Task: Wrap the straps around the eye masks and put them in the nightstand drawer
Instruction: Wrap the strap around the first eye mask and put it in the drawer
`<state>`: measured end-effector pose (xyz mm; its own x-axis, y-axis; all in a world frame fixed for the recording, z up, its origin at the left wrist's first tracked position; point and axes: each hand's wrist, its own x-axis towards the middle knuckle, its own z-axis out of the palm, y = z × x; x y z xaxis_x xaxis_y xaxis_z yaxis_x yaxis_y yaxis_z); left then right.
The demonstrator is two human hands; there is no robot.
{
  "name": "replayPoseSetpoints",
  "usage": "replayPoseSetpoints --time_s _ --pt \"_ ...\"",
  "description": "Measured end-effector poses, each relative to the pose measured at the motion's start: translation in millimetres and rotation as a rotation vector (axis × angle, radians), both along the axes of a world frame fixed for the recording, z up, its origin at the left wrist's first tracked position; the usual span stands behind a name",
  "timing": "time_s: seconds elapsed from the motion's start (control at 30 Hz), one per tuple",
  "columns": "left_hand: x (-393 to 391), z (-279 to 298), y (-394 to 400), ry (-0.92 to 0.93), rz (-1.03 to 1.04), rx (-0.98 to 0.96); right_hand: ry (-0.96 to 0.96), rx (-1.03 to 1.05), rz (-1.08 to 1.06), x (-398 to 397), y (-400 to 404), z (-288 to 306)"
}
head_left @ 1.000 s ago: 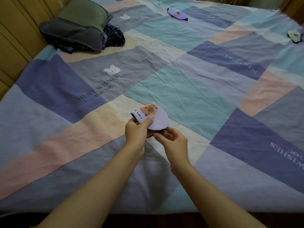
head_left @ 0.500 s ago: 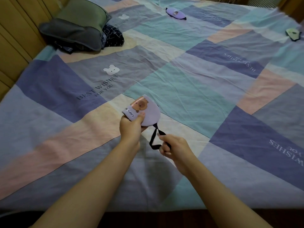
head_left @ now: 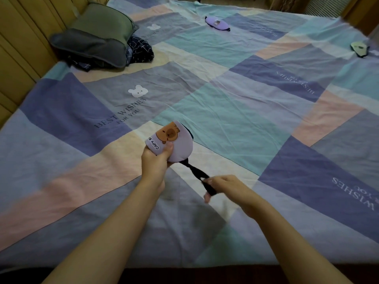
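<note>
My left hand (head_left: 156,160) grips a folded lilac eye mask (head_left: 176,143) with a brown capybara print, held above the bed. Its black strap (head_left: 198,173) runs taut down to the right, where my right hand (head_left: 227,186) pinches the strap's loop. A second lilac eye mask (head_left: 217,23) lies flat far back on the bed. A pale green eye mask (head_left: 359,49) lies near the right edge. No nightstand drawer is in view.
The patchwork bedspread (head_left: 225,111) fills the view. A green pillow (head_left: 102,25) on a grey pillow (head_left: 90,48) and dark folded fabric (head_left: 140,50) sit at the back left, against a wooden headboard (head_left: 22,46).
My right hand has drawn the black strap out from under the folded mask, down and to the right. My left hand has kept its hold on the mask.
</note>
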<state>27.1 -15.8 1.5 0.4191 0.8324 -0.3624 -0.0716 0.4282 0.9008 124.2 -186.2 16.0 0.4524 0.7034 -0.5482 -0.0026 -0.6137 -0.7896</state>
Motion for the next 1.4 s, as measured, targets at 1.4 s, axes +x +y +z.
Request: replayPoseSetpoints --time_s 1.4 --pt "-24.1 24.0 0.8 -0.047 -0.768 0.072 -0.189 0.474 -0.124 -18.2 29.3 20.5"
